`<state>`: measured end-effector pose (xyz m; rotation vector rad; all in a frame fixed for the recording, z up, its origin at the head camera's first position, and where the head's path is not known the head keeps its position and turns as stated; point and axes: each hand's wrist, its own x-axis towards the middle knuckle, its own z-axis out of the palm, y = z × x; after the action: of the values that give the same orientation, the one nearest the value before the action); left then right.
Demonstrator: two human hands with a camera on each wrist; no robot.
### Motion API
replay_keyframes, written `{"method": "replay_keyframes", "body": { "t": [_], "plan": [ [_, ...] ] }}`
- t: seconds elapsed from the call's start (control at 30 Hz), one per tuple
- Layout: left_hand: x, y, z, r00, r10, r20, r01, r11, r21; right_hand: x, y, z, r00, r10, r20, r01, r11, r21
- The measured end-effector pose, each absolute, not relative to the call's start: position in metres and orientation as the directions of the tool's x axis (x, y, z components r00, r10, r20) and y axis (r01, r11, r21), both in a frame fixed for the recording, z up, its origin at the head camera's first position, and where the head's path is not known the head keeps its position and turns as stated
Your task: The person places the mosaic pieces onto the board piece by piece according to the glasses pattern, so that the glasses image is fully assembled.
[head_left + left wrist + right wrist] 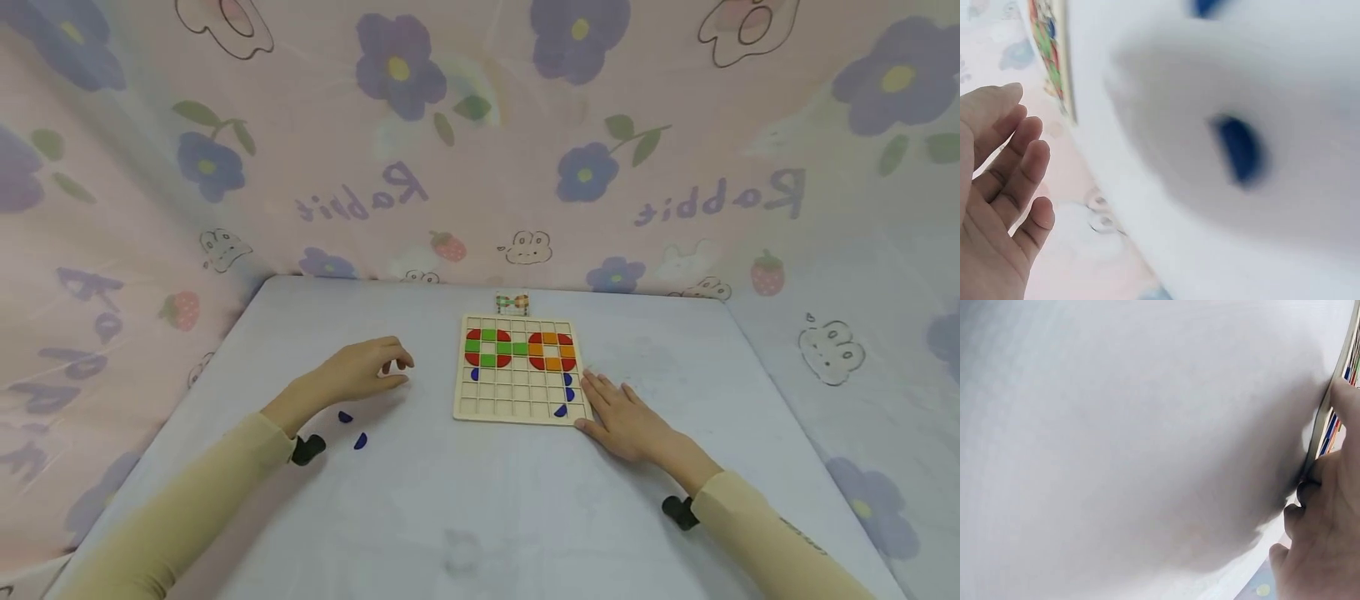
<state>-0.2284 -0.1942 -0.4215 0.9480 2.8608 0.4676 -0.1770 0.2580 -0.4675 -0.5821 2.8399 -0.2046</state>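
Note:
A square wooden grid board [517, 408] lies on the white table, with red, green and orange tiles forming two rings joined by a green square [520, 348]. Below the rings sit a blue half-round piece [475, 375] on the left and several more on the right. My right hand [626, 421] lies along the board's right edge, its fingers fairly straight and touching the rim. Left of the board, my left hand [367, 369] hovers over the table with loosely bent fingers and nothing between them. Near it lie two blue half-round pieces [345, 417], one also visible as a blurred blue piece [1239, 152] in the left wrist view.
A small printed card [512, 303] with a similar coloured pattern stands or lies just behind the board. Patterned fabric [487, 167] with flowers and rabbits hangs behind the table and at its sides. The white tabletop [450, 500] extends around the board.

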Motion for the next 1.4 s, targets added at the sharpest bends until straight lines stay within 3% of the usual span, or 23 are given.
{"method": "replay_keyframes", "body": {
  "t": [0.43,1.4],
  "plan": [
    [-0.179,-0.273,-0.446,-0.873,0.486,0.039,0.48,0.845,0.234,-0.18,0.259,-0.47,-0.891,-0.41,-0.195,-0.381,0.909,-0.172],
    [-0.173,-0.264,-0.457,-0.87,0.492,0.009,0.48,0.844,0.239,-0.18,0.26,-0.467,-0.877,-0.445,-0.182,-0.426,0.895,-0.135]
  ]
}}
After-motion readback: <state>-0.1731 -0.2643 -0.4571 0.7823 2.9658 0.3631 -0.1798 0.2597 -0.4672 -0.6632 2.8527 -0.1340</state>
